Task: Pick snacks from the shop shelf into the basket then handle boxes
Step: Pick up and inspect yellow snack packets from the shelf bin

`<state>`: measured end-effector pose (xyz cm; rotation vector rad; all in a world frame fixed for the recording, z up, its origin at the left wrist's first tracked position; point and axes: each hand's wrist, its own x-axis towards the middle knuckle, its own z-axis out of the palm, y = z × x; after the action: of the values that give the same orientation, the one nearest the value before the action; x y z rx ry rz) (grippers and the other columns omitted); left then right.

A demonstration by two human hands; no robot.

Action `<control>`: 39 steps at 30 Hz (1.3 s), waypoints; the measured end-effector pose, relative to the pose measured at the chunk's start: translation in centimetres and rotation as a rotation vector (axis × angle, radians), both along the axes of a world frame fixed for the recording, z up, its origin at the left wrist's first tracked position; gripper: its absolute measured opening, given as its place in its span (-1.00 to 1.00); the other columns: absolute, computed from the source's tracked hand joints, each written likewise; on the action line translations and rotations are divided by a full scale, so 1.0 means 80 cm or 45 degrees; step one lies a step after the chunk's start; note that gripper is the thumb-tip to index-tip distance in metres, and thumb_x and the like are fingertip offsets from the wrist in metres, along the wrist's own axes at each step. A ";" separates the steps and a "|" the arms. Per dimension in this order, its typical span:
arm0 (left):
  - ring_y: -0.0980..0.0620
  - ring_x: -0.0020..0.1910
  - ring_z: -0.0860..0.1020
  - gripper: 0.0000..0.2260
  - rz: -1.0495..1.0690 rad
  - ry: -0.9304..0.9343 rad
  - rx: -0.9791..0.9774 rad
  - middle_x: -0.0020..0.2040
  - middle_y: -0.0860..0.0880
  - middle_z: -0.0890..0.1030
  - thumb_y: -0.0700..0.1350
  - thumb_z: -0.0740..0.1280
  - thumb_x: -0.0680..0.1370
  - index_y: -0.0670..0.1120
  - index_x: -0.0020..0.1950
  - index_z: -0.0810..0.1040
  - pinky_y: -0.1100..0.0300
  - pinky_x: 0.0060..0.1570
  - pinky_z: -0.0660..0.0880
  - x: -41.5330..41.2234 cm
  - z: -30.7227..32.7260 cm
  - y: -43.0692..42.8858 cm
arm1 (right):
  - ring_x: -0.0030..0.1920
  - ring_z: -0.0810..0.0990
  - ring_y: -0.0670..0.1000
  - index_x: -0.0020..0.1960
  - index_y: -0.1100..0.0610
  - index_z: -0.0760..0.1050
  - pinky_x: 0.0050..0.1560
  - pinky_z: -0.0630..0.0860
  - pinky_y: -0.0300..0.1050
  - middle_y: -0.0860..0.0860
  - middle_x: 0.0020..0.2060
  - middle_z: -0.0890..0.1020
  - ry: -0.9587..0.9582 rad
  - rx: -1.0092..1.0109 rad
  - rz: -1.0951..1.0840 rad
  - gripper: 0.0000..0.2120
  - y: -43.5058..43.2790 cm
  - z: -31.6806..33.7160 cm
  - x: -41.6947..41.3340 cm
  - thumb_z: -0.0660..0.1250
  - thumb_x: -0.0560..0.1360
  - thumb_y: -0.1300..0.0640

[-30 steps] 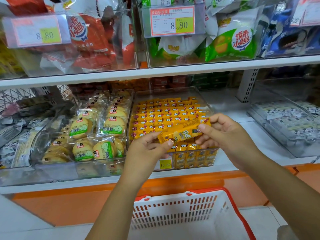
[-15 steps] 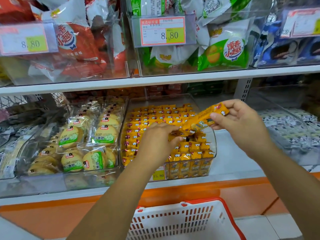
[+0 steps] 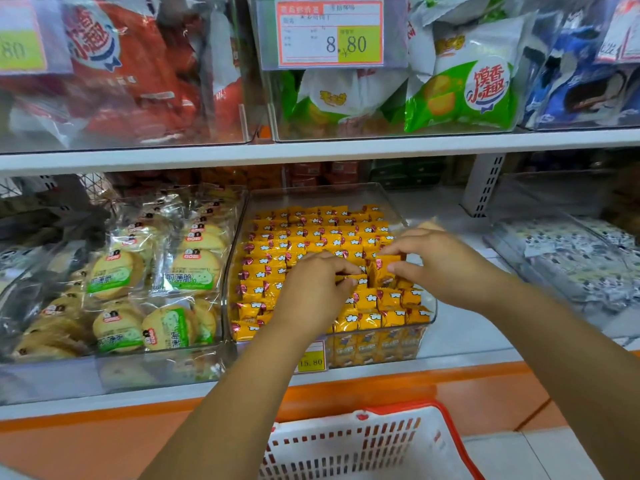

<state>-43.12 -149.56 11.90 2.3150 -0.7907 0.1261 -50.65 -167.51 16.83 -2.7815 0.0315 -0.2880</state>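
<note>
While the right hand (image 3: 441, 266) is pinching one upright yellow packet (image 3: 385, 268) in the clear bin (image 3: 329, 195), likely to lift it out, the left hand (image 3: 317, 289), fingers curled, is pinching a neighbouring packet (image 3: 356, 280) beside it; the basket (image 3: 408, 409) is waiting below both wrists.

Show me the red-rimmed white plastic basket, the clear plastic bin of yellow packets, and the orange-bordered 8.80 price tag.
Red-rimmed white plastic basket (image 3: 346, 441): head view, slotted wall.
Clear plastic bin of yellow packets (image 3: 367, 351): head view, front wall.
Orange-bordered 8.80 price tag (image 3: 330, 32): head view, middle.
</note>
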 end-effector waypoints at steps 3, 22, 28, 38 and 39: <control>0.06 0.18 0.47 -0.82 -0.006 -0.010 -0.006 0.11 0.08 0.63 -0.05 0.38 0.58 0.07 0.17 0.67 0.10 0.17 0.45 0.001 -0.001 0.000 | 0.08 0.38 -0.12 0.02 -0.03 0.63 0.07 0.32 -0.16 -0.14 -0.06 0.56 -0.116 0.054 -0.026 -0.90 0.000 -0.008 0.005 0.42 0.52 0.02; 0.05 0.23 0.46 -0.75 -0.076 -0.095 0.210 0.20 0.09 0.59 0.06 0.38 0.57 0.07 0.23 0.64 0.16 0.14 0.42 0.003 0.004 -0.033 | 0.51 0.08 0.01 0.02 -0.13 0.66 0.44 0.22 0.00 -0.15 0.57 0.08 0.202 -0.193 -0.194 -0.86 -0.009 -0.005 0.014 0.45 0.48 0.04; 0.07 0.18 0.46 -0.79 -0.053 -0.056 0.158 0.13 0.10 0.60 0.05 0.39 0.56 0.08 0.17 0.67 0.17 0.10 0.42 0.001 0.000 -0.029 | 0.48 0.24 -0.01 -0.12 -0.01 0.65 0.40 0.22 -0.07 -0.13 0.48 0.35 -0.116 0.101 -0.196 -0.93 -0.008 -0.025 0.000 0.42 0.52 0.12; 0.18 0.32 0.40 -0.57 -0.250 0.272 -0.210 0.35 0.18 0.47 0.00 0.39 0.56 0.20 0.43 0.44 0.26 0.25 0.40 -0.031 0.032 -0.008 | 0.01 0.60 -0.22 -0.03 -0.18 0.52 0.00 0.51 -0.34 -0.27 -0.04 0.63 -0.821 0.655 -0.136 -0.73 0.015 0.000 -0.060 0.31 0.59 0.23; 0.22 0.31 0.37 -0.54 -0.271 0.301 -0.261 0.37 0.21 0.43 -0.03 0.39 0.56 0.22 0.44 0.41 0.39 0.18 0.35 -0.039 0.036 -0.003 | 0.00 0.63 -0.16 -0.03 -0.17 0.52 -0.01 0.55 -0.27 -0.24 -0.05 0.65 -0.848 0.744 -0.138 -0.73 0.018 0.002 -0.065 0.30 0.59 0.23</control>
<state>-46.28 -149.79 14.82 1.9951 -0.8535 -0.1516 -55.86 -166.08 16.97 -2.0015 0.0866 -1.0308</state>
